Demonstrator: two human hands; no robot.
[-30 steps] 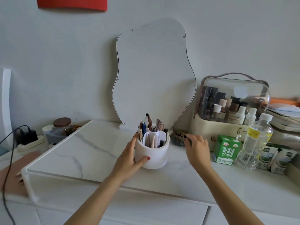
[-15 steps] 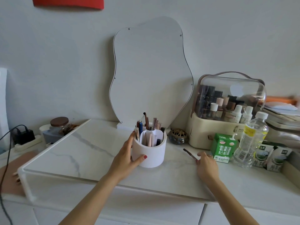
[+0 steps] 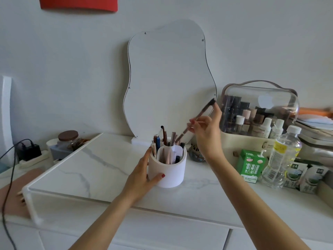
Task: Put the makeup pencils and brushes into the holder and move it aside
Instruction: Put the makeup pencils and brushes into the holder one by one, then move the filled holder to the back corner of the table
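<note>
While gripped: left hand [image 3: 142, 175] wraps white holder [image 3: 168, 170] of pencils.
Right hand [image 3: 207, 134]: pinches slim dark pencil [image 3: 196, 118], tilted above holder.

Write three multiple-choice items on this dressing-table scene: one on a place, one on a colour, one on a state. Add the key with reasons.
1. The green carton stands
A. left of the holder
B. between the holder and the clear bottle
C. behind the mirror

2. The holder is
A. white
B. black
C. red

3. The pencil in the right hand is
A. lying on the table
B. fully in the holder
C. held tilted above the holder

Key: 1 B, the bottle is to its right; 2 A, its wall is white; 3 C, its lower tip points at the holder, which the left hand steadies.
</note>
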